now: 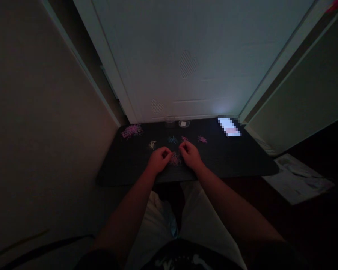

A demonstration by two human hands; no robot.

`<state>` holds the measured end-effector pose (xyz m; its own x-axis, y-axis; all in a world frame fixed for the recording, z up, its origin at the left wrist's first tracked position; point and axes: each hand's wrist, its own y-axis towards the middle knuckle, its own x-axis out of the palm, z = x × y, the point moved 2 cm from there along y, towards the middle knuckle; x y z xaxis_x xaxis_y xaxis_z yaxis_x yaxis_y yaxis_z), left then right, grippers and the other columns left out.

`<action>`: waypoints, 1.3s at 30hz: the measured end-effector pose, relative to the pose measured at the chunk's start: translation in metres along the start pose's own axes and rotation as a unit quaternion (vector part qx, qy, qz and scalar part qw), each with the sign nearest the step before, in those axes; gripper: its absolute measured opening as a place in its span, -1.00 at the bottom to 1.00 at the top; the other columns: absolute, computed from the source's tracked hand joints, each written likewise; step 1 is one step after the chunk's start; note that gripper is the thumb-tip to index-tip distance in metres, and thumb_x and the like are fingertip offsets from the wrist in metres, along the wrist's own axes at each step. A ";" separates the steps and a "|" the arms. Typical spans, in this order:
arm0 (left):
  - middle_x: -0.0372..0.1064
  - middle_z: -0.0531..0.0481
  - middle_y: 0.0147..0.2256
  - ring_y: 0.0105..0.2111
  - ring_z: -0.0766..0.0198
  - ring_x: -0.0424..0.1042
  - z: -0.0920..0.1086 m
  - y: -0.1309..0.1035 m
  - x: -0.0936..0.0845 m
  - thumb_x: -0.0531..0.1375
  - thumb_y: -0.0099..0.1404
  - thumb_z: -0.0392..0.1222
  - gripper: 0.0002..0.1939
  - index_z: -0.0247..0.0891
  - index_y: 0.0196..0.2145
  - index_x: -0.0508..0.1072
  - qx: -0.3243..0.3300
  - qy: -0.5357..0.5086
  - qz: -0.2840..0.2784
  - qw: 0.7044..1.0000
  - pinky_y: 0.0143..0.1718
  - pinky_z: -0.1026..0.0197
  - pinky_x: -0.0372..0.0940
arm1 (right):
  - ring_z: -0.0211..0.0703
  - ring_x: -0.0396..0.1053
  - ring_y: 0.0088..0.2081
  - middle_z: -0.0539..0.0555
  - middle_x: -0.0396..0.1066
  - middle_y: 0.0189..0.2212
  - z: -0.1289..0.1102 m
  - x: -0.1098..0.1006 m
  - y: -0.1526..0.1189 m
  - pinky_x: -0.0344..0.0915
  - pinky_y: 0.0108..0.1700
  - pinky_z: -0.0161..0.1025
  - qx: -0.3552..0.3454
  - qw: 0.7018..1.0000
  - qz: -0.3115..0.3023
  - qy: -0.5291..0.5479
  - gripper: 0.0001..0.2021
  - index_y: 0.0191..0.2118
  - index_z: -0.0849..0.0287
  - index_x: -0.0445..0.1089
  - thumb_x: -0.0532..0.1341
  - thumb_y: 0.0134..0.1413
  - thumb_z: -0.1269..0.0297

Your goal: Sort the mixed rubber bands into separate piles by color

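A pinkish pile of small thin pieces [175, 159] lies on the dark table [219, 161] between my two hands. My left hand [160, 159] is closed at the pile's left edge, its fingers pinched together. On the right side my right hand [190, 153] is also pinched, just below a small pink pile [184, 138]. What either hand holds is too small and dim to make out. Beyond the hands lie a blue pile [172, 140], a pale yellow pile [152, 144] and another pink pile [202, 139].
A larger pink and purple pile [132, 131] lies at the back left. Near the white panel stand a clear container [169, 121] and a round clear lid [184, 123]. A lit phone [229, 126] is at the back right. Papers [298, 180] lie beyond the table's right edge.
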<state>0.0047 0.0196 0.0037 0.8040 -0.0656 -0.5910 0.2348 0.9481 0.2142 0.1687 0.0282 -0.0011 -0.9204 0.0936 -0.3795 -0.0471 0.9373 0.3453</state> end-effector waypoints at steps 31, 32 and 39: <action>0.39 0.03 -0.45 -0.45 0.34 0.35 0.003 0.000 0.000 0.12 0.19 -0.12 -0.82 -0.28 -0.39 0.41 0.014 -0.006 -0.005 1.000 -0.43 0.31 0.23 | -0.27 0.20 -0.49 -0.03 0.26 -0.54 0.000 -0.001 0.000 0.12 -0.43 -0.33 0.008 1.000 -0.001 -0.004 -0.88 -0.45 0.18 0.27 0.08 0.02 0.27; 0.39 0.03 -0.45 -0.45 0.35 0.35 0.003 0.000 0.000 0.12 0.18 -0.13 -0.83 -0.28 -0.39 0.41 0.012 -0.005 -0.001 1.000 -0.43 0.31 0.24 | -0.27 0.20 -0.49 -0.03 0.25 -0.54 0.001 -0.002 0.000 0.13 -0.42 -0.32 0.016 1.000 0.012 0.008 -0.87 -0.45 0.17 0.26 0.07 0.03 0.26; 0.45 -0.01 -0.37 -0.45 0.35 0.37 0.002 0.000 -0.001 0.17 0.14 -0.09 -0.75 -0.27 -0.26 0.44 0.005 -0.006 0.022 1.000 -0.40 0.29 0.27 | -0.29 0.22 -0.49 -0.04 0.29 -0.54 -0.001 0.003 -0.002 0.13 -0.42 -0.34 -0.020 0.996 -0.089 -0.009 -0.91 -0.43 0.18 0.30 0.10 0.00 0.30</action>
<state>0.0055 0.0191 0.0057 0.8204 -0.0281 -0.5711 0.2047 0.9470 0.2474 0.1654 0.0259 -0.0024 -0.8888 -0.0667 -0.4535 -0.2251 0.9253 0.3052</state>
